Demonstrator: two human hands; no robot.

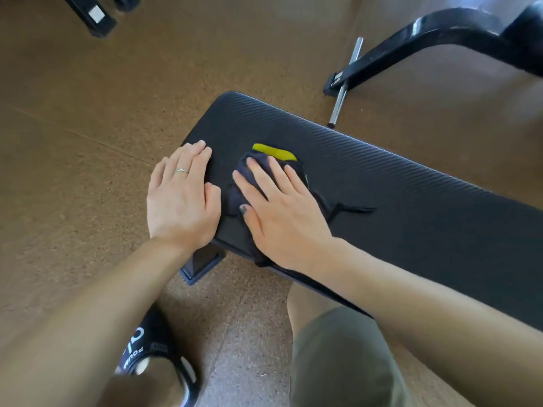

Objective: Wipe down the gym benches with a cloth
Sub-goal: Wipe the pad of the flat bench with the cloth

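Note:
A black ribbed gym bench pad [396, 183] runs from the middle of the view to the lower right. A dark navy cloth with a yellow-green patch [274, 151] lies bunched near the pad's left end. My right hand [279, 207] presses flat on the cloth with fingers spread and straight. My left hand [183, 195], wearing a ring, rests flat on the pad's left end beside the cloth, fingers straight and together. Part of the cloth trails over the near edge of the pad under my right wrist.
Brown speckled rubber floor [88, 127] surrounds the bench. A black frame of another bench with a chrome bar [345, 83] lies at the upper right. More black equipment [97, 16] sits top left. The bench foot [202, 262], my shoe [152, 356] and my knee [338, 348] are below.

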